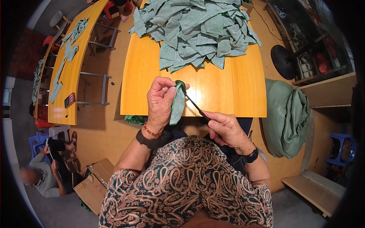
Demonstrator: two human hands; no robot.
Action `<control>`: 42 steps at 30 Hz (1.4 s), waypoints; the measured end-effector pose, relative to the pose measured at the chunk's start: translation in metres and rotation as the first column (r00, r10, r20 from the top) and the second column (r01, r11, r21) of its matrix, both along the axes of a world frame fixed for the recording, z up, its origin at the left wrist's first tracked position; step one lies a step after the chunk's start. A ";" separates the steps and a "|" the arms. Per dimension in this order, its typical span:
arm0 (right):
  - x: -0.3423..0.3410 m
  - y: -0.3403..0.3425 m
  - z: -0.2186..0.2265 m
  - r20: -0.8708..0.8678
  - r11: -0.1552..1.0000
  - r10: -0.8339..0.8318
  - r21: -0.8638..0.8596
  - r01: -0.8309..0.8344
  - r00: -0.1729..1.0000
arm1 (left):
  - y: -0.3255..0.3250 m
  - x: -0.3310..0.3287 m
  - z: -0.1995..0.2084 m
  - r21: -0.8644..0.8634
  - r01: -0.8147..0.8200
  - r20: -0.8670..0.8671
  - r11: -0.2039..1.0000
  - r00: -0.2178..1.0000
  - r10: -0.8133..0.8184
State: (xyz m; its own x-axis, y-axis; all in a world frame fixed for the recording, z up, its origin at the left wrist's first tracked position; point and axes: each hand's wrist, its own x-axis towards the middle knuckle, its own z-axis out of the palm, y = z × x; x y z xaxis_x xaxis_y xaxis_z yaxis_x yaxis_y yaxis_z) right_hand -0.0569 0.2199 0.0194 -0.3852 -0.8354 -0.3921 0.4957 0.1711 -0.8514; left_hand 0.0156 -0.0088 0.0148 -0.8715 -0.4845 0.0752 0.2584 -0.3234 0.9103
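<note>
My left hand (pixel 159 102) pinches a small green cloth piece (pixel 177 108) above the table's near edge. Its top is a darker, brighter green and its lower part hangs down pale green. A thin black stick-like tool (pixel 195 105) runs from my right hand (pixel 229 129) up to the cloth's top. The fingers of that hand are closed round the tool's near end. Whether the far tip sits inside the cloth or only touches it, I cannot tell. Beyond my hands, a large heap of pale green cloth pieces (pixel 201 36) covers the far part of the yellow table (pixel 144 83).
A bulging green sack (pixel 286 117) stands right of the table, near a black round fan base (pixel 283 62) and shelves. On the left, another long table (pixel 83 41) bears cloth pieces. A cardboard box (pixel 93 184) and a seated person (pixel 47 176) are at lower left.
</note>
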 end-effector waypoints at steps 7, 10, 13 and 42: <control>0.006 -0.006 -0.007 0.075 0.997 -0.053 -0.060 0.057 0.996 | 0.013 0.005 -0.009 -0.005 0.058 -0.008 0.998 0.998 -0.058; 0.009 -0.018 0.000 0.178 0.993 -0.086 -0.064 0.098 0.980 | 0.032 0.007 -0.015 0.047 0.061 -0.024 0.997 0.998 -0.060; 0.013 -0.024 0.004 0.280 0.986 -0.099 -0.098 0.132 0.955 | 0.025 0.005 -0.029 0.015 0.023 -0.006 1.000 1.000 -0.023; 0.013 -0.018 -0.002 0.223 0.987 0.007 -0.161 0.029 0.975 | 0.014 0.026 -0.010 -0.282 0.050 0.071 0.958 0.997 -0.031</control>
State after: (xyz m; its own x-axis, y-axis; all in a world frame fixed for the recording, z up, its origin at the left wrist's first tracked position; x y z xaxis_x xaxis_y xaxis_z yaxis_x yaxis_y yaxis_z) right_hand -0.0440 0.2018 0.0171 -0.3130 -0.8911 -0.3287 0.6769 0.0334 -0.7353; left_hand 0.0420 0.0052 0.0048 -0.8978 -0.4154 0.1463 0.1871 -0.0590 0.9806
